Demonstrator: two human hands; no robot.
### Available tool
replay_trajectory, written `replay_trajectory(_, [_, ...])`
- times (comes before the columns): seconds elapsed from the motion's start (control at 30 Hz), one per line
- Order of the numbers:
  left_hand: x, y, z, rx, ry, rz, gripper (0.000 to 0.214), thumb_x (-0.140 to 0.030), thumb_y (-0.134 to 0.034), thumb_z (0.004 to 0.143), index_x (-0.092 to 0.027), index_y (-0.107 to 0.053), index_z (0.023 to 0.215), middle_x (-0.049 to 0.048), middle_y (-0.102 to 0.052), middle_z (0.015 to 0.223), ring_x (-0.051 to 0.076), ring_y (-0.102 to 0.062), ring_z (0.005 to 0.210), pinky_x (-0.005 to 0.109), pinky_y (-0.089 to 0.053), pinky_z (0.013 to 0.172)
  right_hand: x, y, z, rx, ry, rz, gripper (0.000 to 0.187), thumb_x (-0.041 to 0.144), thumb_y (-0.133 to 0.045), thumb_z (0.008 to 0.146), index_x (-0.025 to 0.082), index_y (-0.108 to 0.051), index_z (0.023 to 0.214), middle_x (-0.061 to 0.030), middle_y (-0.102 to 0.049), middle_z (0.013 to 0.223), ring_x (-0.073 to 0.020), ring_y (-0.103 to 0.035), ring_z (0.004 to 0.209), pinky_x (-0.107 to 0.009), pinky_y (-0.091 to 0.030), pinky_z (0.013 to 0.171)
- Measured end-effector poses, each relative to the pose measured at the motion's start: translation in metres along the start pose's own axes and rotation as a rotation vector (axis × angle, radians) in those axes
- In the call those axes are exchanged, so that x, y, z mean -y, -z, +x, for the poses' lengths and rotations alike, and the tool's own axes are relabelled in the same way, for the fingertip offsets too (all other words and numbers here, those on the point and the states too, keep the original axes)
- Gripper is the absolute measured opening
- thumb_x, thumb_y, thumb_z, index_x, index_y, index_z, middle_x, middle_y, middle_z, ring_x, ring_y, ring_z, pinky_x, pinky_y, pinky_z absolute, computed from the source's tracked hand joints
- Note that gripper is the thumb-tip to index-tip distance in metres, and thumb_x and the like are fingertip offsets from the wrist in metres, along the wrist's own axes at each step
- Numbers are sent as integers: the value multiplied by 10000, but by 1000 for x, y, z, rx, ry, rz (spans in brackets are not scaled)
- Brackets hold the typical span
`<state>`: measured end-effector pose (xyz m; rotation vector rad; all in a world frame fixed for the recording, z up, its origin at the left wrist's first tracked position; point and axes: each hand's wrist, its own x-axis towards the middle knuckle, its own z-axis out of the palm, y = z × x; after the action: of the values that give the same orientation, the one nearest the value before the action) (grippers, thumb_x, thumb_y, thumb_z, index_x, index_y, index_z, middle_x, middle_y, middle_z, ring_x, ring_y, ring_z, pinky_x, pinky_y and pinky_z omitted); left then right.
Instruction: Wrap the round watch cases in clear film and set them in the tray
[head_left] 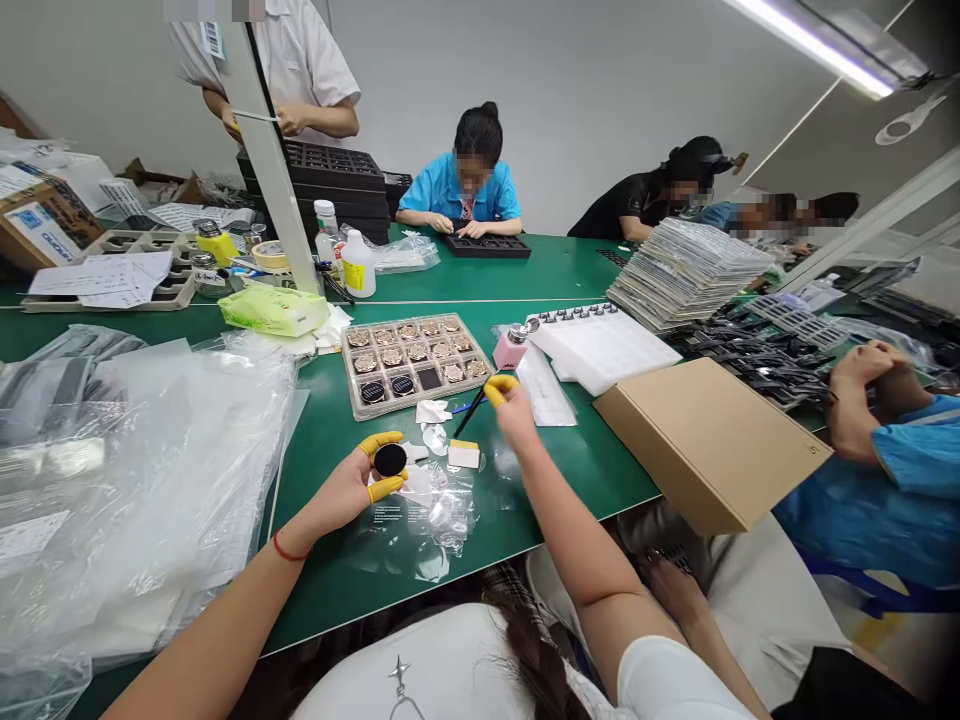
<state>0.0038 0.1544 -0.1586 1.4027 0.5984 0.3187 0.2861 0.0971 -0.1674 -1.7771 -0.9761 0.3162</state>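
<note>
Okay so up close there's the left hand in yellow finger cots, pinching a round black disc between finger and thumb, so that grip is narrow and firmly on the disc, which sits right above the green bench. The right hand is pinched narrow too, holding a slim black tool angled down toward the disc, though I can't make out its tip. Under them there's a heap of clear plastic film, plus one small white-and-yellow pad. Just past that is one metal-edged tray with 15 slots, 3 rows of 5: 14 hold round parts, 1 looks empty, and 2 of the parts show black faces. Next to it are one pink dispenser bottle, one white foam block and one flat cardboard box. Further out there's one tall stack of bagged trays, and across the bench one co-worker in blue is bent over a black tray.
</note>
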Motion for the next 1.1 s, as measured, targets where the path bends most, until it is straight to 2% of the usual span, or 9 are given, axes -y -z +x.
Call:
replay_trajectory(0.13, [-10, 2, -7, 73, 0, 7, 587, -297, -691, 739, -211, -382, 1231, 24, -625, 920, 175, -629, 868, 345, -483, 827, -14, 40, 32, -15, -75, -109, 163, 218, -503, 722, 167, -562, 865, -37, -594, 794, -182, -552, 767, -334, -451, 743])
replay_trajectory(0.27, [-21, 9, -15, 152, -16, -50, 553, -272, -704, 736, -206, -377, 1178, 10, -645, 836, 166, -646, 803, 339, -481, 800, -16, 46, 33, 38, -62, -275, 128, 134, -538, 695, 151, -618, 794, -95, -600, 832, -250, -518, 909, -418, -380, 867])
replay_trajectory(0.37, [-26, 13, -18, 197, -13, -52, 560, -271, -705, 736, -198, -375, 1183, 8, -651, 793, 172, -651, 784, 339, -480, 787, 4, 19, 13, 115, 50, -343, 155, 155, -553, 754, 163, -663, 863, -129, -605, 1020, -276, -463, 1055, -424, -309, 955])
replay_trajectory(0.53, [-22, 11, -13, 38, -21, 28, 595, -304, -727, 704, -214, -396, 1190, -9, -604, 817, 152, -622, 762, 303, -483, 735, 43, -51, -47, 646, 516, -421, 196, 285, -530, 860, 212, -671, 974, -71, -633, 1004, -209, -533, 932, -333, -395, 846])
replay_trajectory(0.67, [-17, 12, -11, 0, -45, 118, 568, -299, -727, 695, -213, -422, 1166, -34, -551, 770, 109, -552, 678, 247, -449, 643, 43, -76, -71, 755, 594, -570, 189, 298, -577, 834, 170, -673, 934, -99, -620, 929, -219, -547, 858, -325, -414, 744])
replay_trajectory(0.77, [-18, 13, -12, 25, -31, 122, 556, -295, -712, 710, -209, -416, 1173, -25, -562, 786, 114, -559, 696, 248, -442, 643, 34, -68, -56, 728, 557, -487, 191, 276, -543, 865, 192, -669, 981, -82, -635, 970, -203, -560, 892, -313, -414, 780])
replay_trajectory(0.83, [-20, 12, -13, 59, -10, 107, 551, -295, -704, 720, -210, -411, 1179, -13, -582, 814, 129, -585, 738, 259, -452, 669, 30, -60, -37, 590, 468, -449, 222, 285, -522, 882, 199, -653, 1039, -80, -640, 1025, -203, -558, 945, -312, -409, 816])
replay_trajectory(0.93, [-20, 9, -13, 80, 6, 89, 555, -289, -708, 717, -220, -410, 1180, -14, -592, 822, 145, -609, 786, 273, -468, 705, 24, -61, -16, 404, 366, -599, 272, 310, -491, 892, 179, -645, 1076, -109, -641, 1038, -241, -546, 974, -348, -392, 824])
replay_trajectory(1.1, [-19, 9, -10, 62, 33, 57, 564, -313, -705, 722, -223, -400, 1187, -3, -628, 844, 185, -657, 839, 319, -501, 761, 24, -70, -7, 402, 391, -730, 268, 249, -484, 882, 173, -654, 1073, -120, -653, 955, -259, -542, 939, -358, -366, 820])
